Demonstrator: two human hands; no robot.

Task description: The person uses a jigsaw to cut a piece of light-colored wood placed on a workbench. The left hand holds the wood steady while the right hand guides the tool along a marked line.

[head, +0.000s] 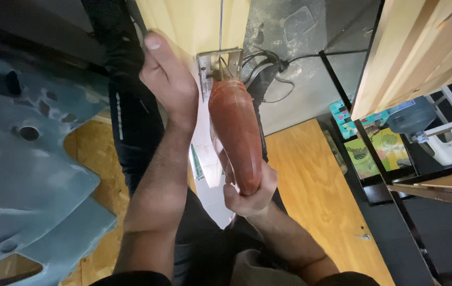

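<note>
Head view: we judge the cut underway, our right hand (247, 193) clamped on the red plastic jigsaw (235, 135), left hand (166, 79) pressed flat on the far pale wooden board (194, 24), needing steady forward feed.

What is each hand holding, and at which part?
The right hand grips the red jigsaw at its rear handle end. The left hand holds nothing; it presses flat on the pale wooden board.

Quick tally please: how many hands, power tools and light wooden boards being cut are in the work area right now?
Hands: 2, the left hand on the board and the right hand gripping the tool
Red jigsaw: 1
Light wooden board being cut: 1
Total: 4
</note>
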